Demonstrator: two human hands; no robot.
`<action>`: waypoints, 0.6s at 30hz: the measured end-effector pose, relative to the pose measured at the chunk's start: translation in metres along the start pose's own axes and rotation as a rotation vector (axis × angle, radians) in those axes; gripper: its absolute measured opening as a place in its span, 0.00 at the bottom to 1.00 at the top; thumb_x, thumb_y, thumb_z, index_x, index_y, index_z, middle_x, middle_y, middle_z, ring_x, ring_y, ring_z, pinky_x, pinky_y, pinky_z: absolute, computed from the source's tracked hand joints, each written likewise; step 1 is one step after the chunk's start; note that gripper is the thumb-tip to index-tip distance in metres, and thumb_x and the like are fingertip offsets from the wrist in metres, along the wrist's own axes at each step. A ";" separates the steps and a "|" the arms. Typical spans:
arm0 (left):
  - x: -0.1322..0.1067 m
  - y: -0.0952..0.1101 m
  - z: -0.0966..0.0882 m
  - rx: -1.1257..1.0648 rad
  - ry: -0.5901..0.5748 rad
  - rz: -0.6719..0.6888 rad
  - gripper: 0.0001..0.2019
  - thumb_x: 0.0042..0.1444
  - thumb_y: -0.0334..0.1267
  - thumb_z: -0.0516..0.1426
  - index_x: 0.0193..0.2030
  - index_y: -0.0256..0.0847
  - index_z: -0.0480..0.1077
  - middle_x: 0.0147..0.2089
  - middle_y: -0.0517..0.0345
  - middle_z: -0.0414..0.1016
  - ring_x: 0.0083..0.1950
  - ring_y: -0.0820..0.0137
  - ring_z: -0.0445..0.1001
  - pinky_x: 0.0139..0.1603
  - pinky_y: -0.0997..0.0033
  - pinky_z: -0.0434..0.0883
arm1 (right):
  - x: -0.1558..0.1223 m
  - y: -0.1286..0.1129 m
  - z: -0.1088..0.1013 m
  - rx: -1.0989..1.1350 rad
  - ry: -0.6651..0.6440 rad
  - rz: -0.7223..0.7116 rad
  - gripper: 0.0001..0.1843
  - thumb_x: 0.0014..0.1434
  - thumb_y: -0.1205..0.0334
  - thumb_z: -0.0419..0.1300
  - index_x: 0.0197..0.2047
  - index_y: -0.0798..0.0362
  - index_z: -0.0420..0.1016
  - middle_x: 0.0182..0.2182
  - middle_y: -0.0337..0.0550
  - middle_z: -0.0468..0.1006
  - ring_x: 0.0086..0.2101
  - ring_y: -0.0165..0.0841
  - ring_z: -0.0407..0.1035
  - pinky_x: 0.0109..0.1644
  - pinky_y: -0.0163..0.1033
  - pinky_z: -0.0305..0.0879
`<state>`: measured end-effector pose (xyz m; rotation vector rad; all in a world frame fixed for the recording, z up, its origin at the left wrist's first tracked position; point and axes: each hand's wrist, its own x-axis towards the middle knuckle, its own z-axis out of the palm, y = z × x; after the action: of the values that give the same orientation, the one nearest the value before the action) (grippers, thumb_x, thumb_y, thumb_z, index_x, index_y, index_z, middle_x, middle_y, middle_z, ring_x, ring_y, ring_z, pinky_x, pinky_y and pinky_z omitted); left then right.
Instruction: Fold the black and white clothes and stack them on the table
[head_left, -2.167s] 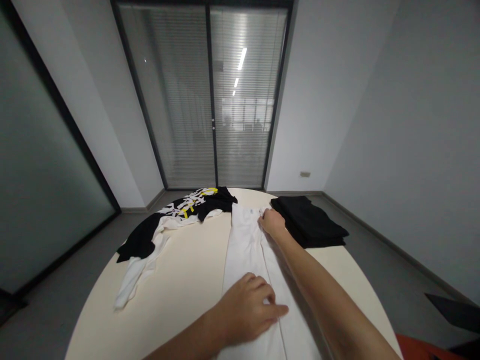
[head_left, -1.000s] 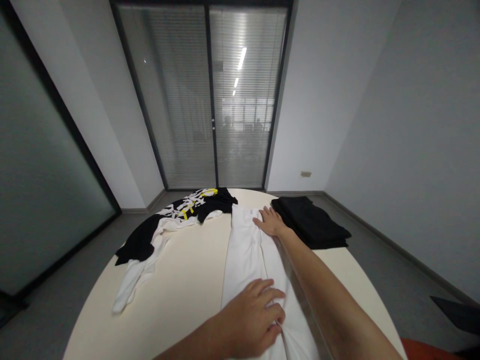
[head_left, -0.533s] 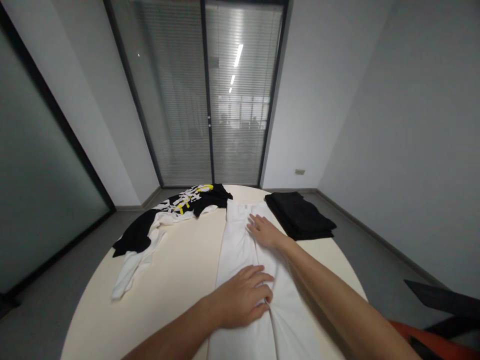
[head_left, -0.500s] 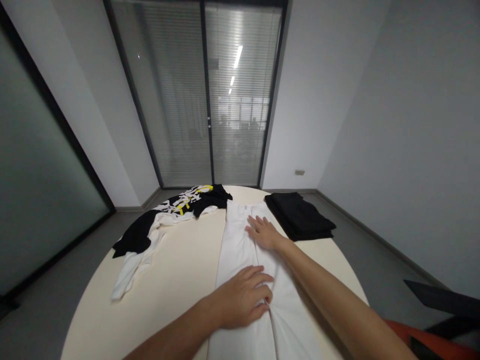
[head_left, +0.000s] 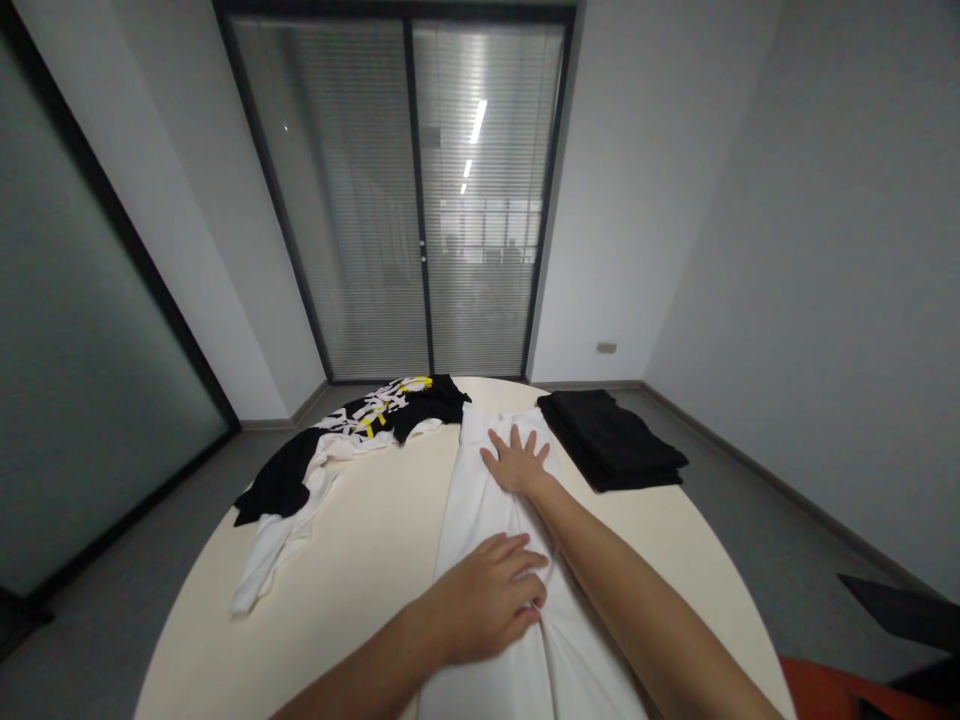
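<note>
White trousers (head_left: 469, 520) lie lengthwise down the middle of the table, waistband at the far end and legs running toward me. My right hand (head_left: 517, 462) rests flat on them just below the waistband, fingers spread wide. Nearer to me, my left hand (head_left: 491, 598) lies across the upper legs with its fingers apart and slightly curled, touching the cloth. A crease runs down the fabric by the left fingertips. Neither hand grips anything. My forearms cover part of the trousers, and their lower ends run out of view.
The round cream table (head_left: 352, 570) also bears a black top with white and yellow print (head_left: 375, 410), with white cloth (head_left: 274, 545) under it, at the left edge. Folded black garments (head_left: 611, 440) lie at the far right. An orange and black chair (head_left: 832, 690) stands lower right.
My right hand has slid slightly left across the trousers and its fingers have spread wider. My left hand stays in nearly the same place. The view has shifted slightly.
</note>
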<state>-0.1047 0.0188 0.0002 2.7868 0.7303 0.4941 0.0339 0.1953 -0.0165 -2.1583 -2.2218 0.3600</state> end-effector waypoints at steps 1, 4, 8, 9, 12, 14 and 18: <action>0.000 -0.002 -0.001 0.009 0.005 -0.001 0.07 0.67 0.38 0.55 0.48 0.42 0.70 0.65 0.54 0.70 0.71 0.56 0.60 0.71 0.52 0.59 | 0.005 0.000 0.002 -0.013 -0.001 0.004 0.40 0.65 0.30 0.31 0.76 0.33 0.35 0.76 0.43 0.30 0.71 0.64 0.27 0.64 0.75 0.20; -0.001 -0.008 -0.002 0.033 0.019 -0.019 0.07 0.68 0.36 0.54 0.50 0.41 0.71 0.64 0.52 0.71 0.70 0.58 0.63 0.71 0.54 0.60 | 0.020 -0.001 0.003 -0.024 0.006 0.003 0.40 0.65 0.31 0.31 0.76 0.34 0.35 0.76 0.45 0.31 0.70 0.64 0.29 0.64 0.76 0.21; -0.005 -0.014 -0.004 0.061 0.016 -0.040 0.13 0.70 0.35 0.51 0.57 0.43 0.69 0.65 0.52 0.70 0.70 0.57 0.63 0.69 0.53 0.62 | 0.042 0.000 0.000 0.025 0.030 -0.016 0.39 0.66 0.31 0.36 0.76 0.34 0.40 0.76 0.48 0.34 0.70 0.65 0.29 0.64 0.76 0.23; -0.007 -0.014 -0.004 0.062 0.011 -0.042 0.14 0.70 0.36 0.50 0.59 0.44 0.68 0.66 0.52 0.69 0.70 0.57 0.62 0.69 0.53 0.62 | 0.048 0.000 -0.001 0.032 0.037 -0.016 0.39 0.66 0.31 0.37 0.76 0.34 0.41 0.76 0.48 0.34 0.70 0.65 0.29 0.64 0.77 0.23; -0.010 -0.012 -0.007 0.040 -0.014 -0.048 0.18 0.71 0.43 0.50 0.65 0.48 0.64 0.70 0.52 0.65 0.72 0.54 0.59 0.70 0.50 0.60 | 0.060 0.003 -0.001 0.035 0.051 -0.013 0.39 0.66 0.31 0.38 0.75 0.34 0.43 0.76 0.48 0.36 0.70 0.65 0.31 0.63 0.78 0.24; -0.011 -0.010 -0.008 0.023 -0.025 -0.056 0.21 0.71 0.47 0.49 0.67 0.50 0.62 0.72 0.52 0.61 0.73 0.52 0.57 0.71 0.46 0.59 | 0.064 0.004 0.000 0.033 0.069 -0.013 0.39 0.66 0.31 0.39 0.75 0.34 0.45 0.76 0.49 0.37 0.70 0.65 0.32 0.63 0.79 0.25; -0.012 -0.009 -0.008 -0.002 -0.043 -0.070 0.23 0.70 0.48 0.50 0.69 0.50 0.61 0.73 0.52 0.59 0.74 0.51 0.55 0.71 0.44 0.57 | 0.063 0.004 0.003 0.025 0.119 0.002 0.38 0.67 0.33 0.38 0.75 0.35 0.46 0.75 0.51 0.38 0.70 0.65 0.33 0.64 0.78 0.26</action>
<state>-0.1212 0.0213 0.0017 2.7503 0.8144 0.4204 0.0344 0.2573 -0.0291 -2.1102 -2.1405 0.2505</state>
